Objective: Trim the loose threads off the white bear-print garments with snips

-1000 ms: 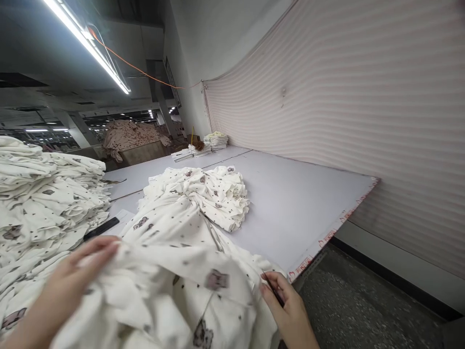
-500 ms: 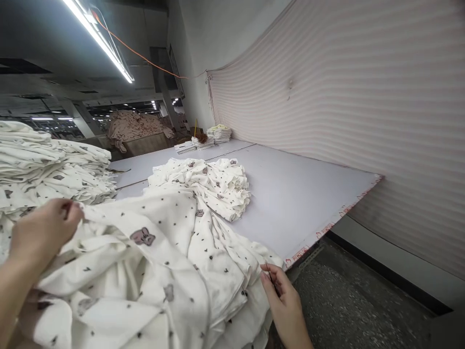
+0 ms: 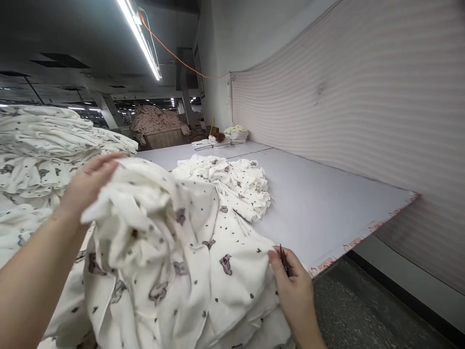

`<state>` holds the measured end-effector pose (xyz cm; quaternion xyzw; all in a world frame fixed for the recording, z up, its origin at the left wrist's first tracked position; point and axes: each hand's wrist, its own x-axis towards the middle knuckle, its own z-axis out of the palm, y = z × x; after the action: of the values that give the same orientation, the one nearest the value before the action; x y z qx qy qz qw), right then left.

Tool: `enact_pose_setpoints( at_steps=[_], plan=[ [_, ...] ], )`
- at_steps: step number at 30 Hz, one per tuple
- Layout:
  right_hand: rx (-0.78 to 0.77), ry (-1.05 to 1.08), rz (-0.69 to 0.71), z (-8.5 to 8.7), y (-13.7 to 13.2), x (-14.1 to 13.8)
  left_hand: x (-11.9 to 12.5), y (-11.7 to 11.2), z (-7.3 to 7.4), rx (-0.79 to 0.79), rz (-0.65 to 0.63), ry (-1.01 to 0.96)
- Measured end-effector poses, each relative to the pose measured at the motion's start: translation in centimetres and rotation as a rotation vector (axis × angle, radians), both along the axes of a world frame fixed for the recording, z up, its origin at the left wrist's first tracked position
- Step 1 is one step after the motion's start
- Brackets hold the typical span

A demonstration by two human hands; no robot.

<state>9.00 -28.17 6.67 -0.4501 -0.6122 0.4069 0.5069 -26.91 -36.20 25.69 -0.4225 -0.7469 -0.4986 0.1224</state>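
Note:
My left hand [image 3: 89,182] is raised and grips a bunched fold of a white garment [image 3: 170,252] printed with small grey animal figures and dots. The cloth hangs from that hand in a lifted mound over the table's near edge. My right hand [image 3: 294,286] is closed at the garment's lower right edge, pinching the cloth together with a thin dark tool [image 3: 284,258] that sticks up between the fingers. What the tool is I cannot make out.
A tall stack of the same printed garments [image 3: 39,145] stands at the left. A smaller heap [image 3: 236,182] lies mid-table on the grey table [image 3: 327,203]. A striped fabric wall [image 3: 363,111] runs along the right; dark floor [image 3: 363,310] lies below the table's edge.
My left hand has lifted the garment up and toward the right, bunching it into a mound. My right hand has stayed at the cloth's lower right edge.

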Motion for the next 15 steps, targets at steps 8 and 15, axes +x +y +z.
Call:
enact_pose_setpoints(
  at_steps=[8,15],
  plan=[
    [0.057,0.174,0.239,-2.8,-9.0,-9.0,10.3,-3.3,-8.5,-0.883,-0.823,0.048],
    [0.024,0.192,0.335,-6.0,-11.1,-10.6,7.2,-4.1,-10.6,-0.913,-0.700,0.202]
  ],
)
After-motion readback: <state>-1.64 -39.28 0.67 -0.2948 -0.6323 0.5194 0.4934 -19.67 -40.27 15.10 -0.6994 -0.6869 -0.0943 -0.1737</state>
